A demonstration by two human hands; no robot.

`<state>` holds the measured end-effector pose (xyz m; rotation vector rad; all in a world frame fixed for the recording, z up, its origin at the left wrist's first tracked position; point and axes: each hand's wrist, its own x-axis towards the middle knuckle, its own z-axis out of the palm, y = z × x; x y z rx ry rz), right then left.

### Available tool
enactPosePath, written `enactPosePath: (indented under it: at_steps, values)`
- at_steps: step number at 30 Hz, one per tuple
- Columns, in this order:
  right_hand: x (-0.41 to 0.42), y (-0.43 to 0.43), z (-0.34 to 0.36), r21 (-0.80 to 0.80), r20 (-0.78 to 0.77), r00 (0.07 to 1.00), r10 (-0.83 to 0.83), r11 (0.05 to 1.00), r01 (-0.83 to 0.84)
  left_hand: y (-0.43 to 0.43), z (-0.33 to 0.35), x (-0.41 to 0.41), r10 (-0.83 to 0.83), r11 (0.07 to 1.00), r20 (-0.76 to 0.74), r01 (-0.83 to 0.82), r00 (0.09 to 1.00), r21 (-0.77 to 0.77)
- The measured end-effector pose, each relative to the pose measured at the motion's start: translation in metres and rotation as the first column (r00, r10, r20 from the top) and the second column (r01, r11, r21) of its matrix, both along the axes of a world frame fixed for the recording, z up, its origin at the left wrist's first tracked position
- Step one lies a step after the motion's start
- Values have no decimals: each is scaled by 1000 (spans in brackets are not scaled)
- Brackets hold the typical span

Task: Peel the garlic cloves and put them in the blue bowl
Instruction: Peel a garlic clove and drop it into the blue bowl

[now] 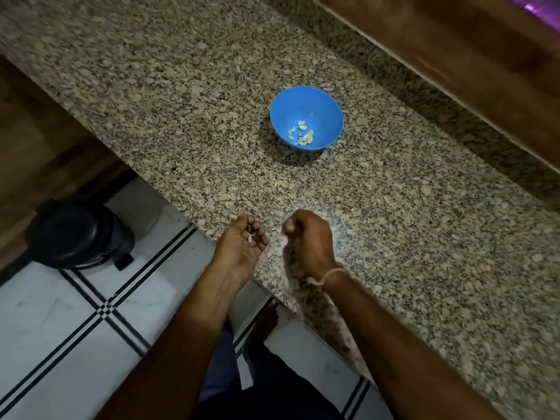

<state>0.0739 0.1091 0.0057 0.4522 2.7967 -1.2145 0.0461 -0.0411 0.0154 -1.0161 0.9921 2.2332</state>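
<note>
Fingers cup a white scrap by counter edge; black bin below.

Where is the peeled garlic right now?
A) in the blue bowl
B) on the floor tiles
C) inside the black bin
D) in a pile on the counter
A: the pale garlic cloves lie together in the bottom of the blue bowl, which stands on the speckled counter.
</note>
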Motion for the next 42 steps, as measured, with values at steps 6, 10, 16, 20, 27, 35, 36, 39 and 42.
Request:
enactPosePath:
  at_steps: [6, 10, 16, 20, 27, 35, 36, 39, 42]
  values:
    - [5, -30, 36, -217, -7, 998, -65, 974, 62, 39, 13, -4, 53, 996, 143, -63, 988, 67]
    - [20, -33, 51, -154, -155, 987, 32, 986, -57, 45, 11, -10, 92, 984, 148, -112, 985, 136]
    - [45, -3, 28, -57, -279, 957, 78, 994, -98, 35, 1, -16, 108, 966, 103, -129, 989, 222]
    - [81, 35, -12, 443, 135, 979, 151, 875, -196, 2, -14, -18, 108, 958, 52, -118, 993, 261]
    - [23, -17, -34, 437, 153, 936, 316, 828, -351, -13, -13, -17, 71, 956, -26, -61, 997, 286]
    - [33, -12, -32, 376, -162, 860, 485, 836, -400, -21, -12, -15, 69, 957, -21, -60, 997, 283]
    - [32, -11, -28, 377, -175, 865, 471, 843, -383, -22, -11, -14, 69, 956, -21, -60, 997, 286]
    - [14, -12, -20, 408, -183, 876, 447, 845, -346, -19, -7, -12, 67, 957, -17, -59, 998, 282]
    - [-3, -13, -16, 440, -122, 889, 442, 826, -351, -21, -4, -11, 64, 962, -11, -59, 998, 266]
